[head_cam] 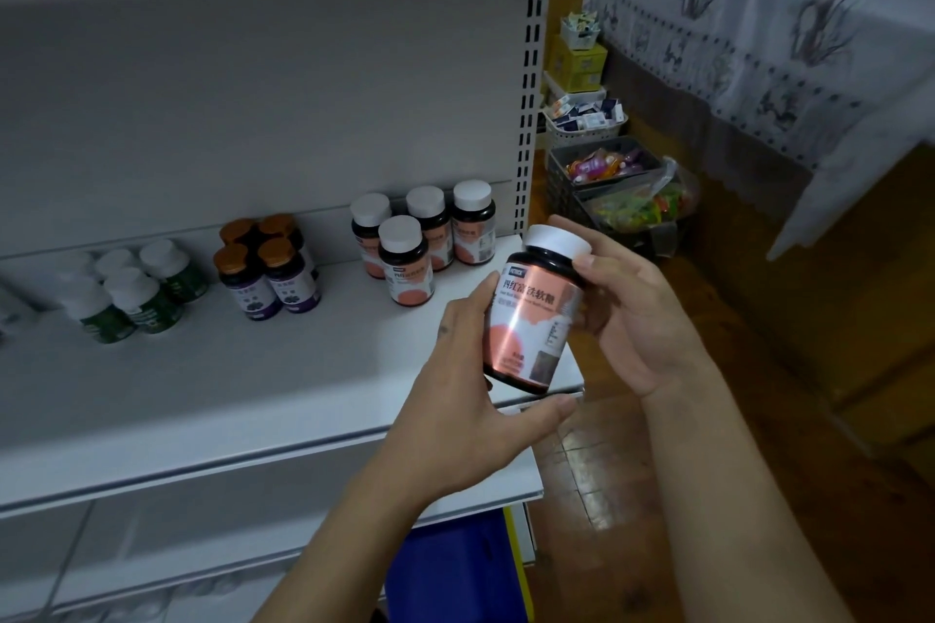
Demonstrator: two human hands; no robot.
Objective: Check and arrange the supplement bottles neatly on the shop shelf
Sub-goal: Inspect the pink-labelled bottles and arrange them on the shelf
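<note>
I have the left hand point(470, 400) cupping the base and the right hand point(627, 319) gripping the shoulder of a tilted pink-labelled bottle point(536, 319), held over the shelf's point(202, 395) right front corner, near four matching bottles point(407, 263).

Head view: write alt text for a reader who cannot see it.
Two hands hold a tilted dark bottle with white cap and pink label before a white shelf: left hand at its base, right hand near its cap. Behind stand four matching bottles, four orange-capped purple-label bottles and several white green-label bottles.
</note>
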